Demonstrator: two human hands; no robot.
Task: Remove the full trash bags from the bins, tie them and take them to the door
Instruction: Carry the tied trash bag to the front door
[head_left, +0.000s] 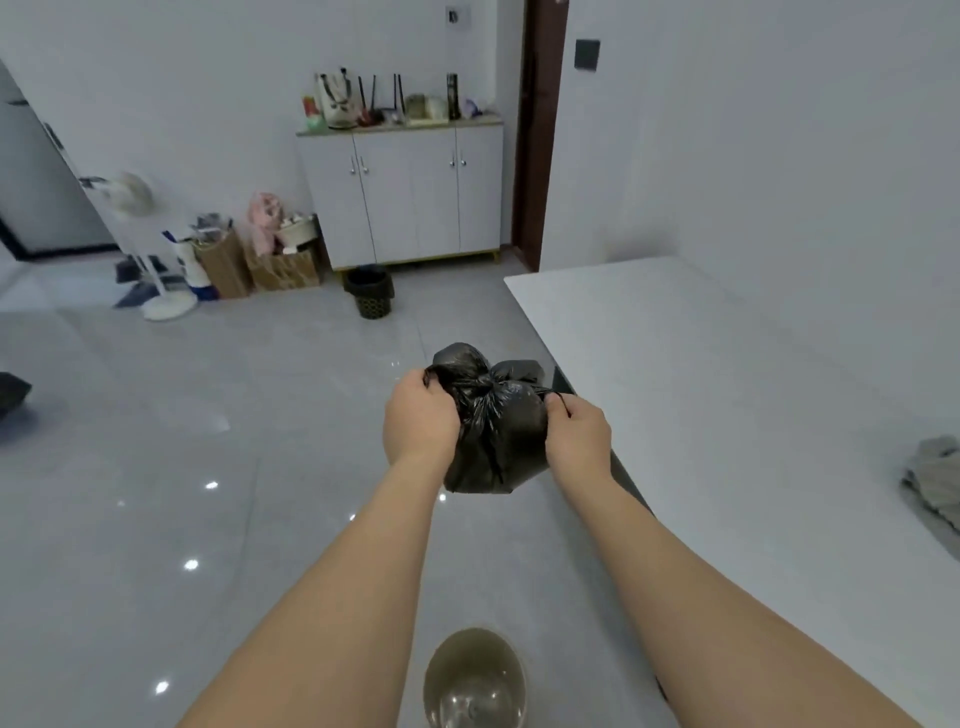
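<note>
A glossy grey tiled floor (156, 415) ran past a white table (727, 389). Above it, the left hand (422, 415) and right hand (577, 434) each pinched a knotted end of the black trash bag (493, 436) (held in mid-air), over an emptied bin (475, 675).

Left hand (420, 415) and right hand (576, 434): fingertips buried in black trash bag (493, 431) folds, grip detail unreadable. Near bin (475, 680) cut by bottom edge. Grey cloth (935, 488) on table (727, 389) clipped at right edge. Cabinet-top clutter (395, 104) too small to identify. Far-left fan (130, 195) blurred. Dark object (13, 392) cut at left edge.
</note>
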